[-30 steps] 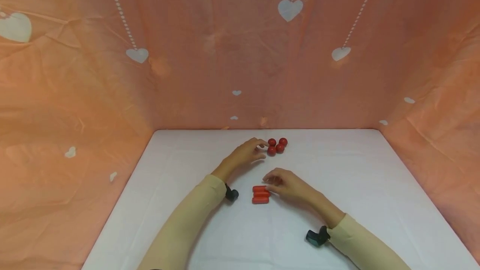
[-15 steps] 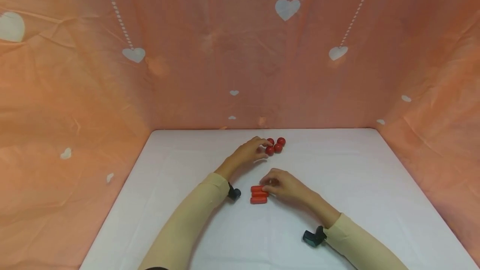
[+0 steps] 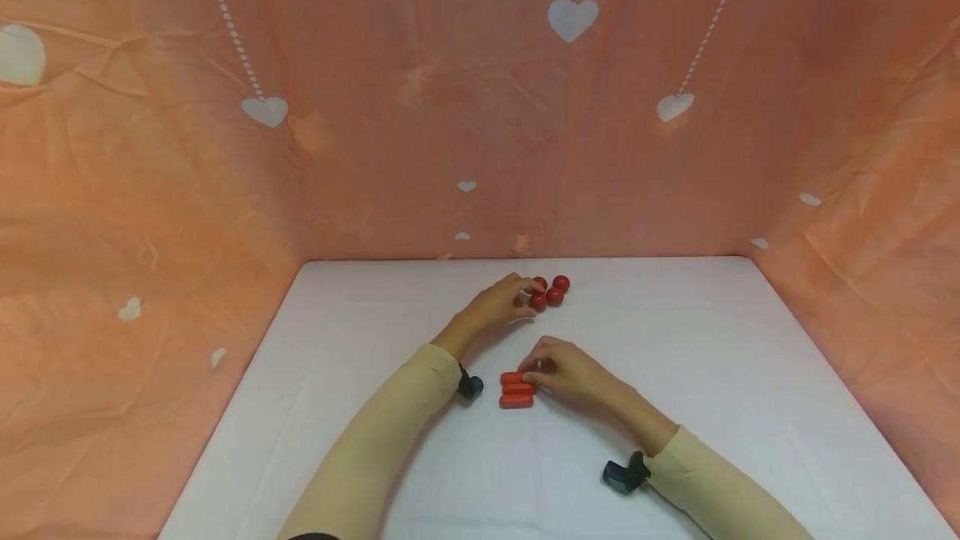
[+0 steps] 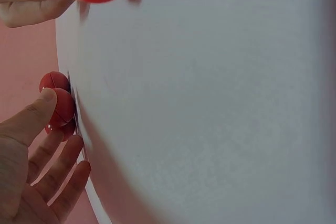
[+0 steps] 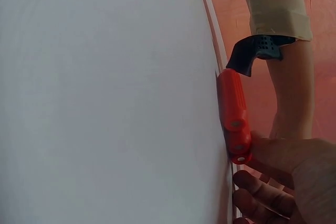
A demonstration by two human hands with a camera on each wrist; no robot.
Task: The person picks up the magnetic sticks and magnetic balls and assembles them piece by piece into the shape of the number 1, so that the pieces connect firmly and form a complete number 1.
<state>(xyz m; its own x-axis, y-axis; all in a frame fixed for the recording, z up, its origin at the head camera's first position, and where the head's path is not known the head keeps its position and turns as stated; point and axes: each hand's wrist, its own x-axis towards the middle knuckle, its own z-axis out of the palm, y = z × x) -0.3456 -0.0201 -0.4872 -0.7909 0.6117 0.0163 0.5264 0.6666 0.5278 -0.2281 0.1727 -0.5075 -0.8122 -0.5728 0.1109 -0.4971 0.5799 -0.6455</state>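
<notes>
At the far middle of the table, my left hand (image 3: 498, 300) reaches around the left side of several glossy red balls (image 3: 555, 297). In the left wrist view, its thumb lies against one red ball, which shows a thin dark seam; the other fingers are loosely bent below. The index finger is partly hidden there. Closer to me, my right hand (image 3: 573, 367) pinches the right end of the farthest of three short red cylinders (image 3: 516, 401) lying side by side. Pale round spots mark the cylinders' ends (image 5: 241, 159) in the right wrist view.
A white table (image 3: 420, 473) spreads under both arms. Orange cloth (image 3: 420, 123) with pale hearts hangs behind and on both sides. Dark wrist cameras (image 3: 627, 473) stick out at both cuffs, the left one close to the cylinders.
My left hand has moved slightly right, its fingers now over the nearest balls. The right hand's thumb and index finger have closed in on the farthest cylinder. Balls and cylinders keep their arrangement.
</notes>
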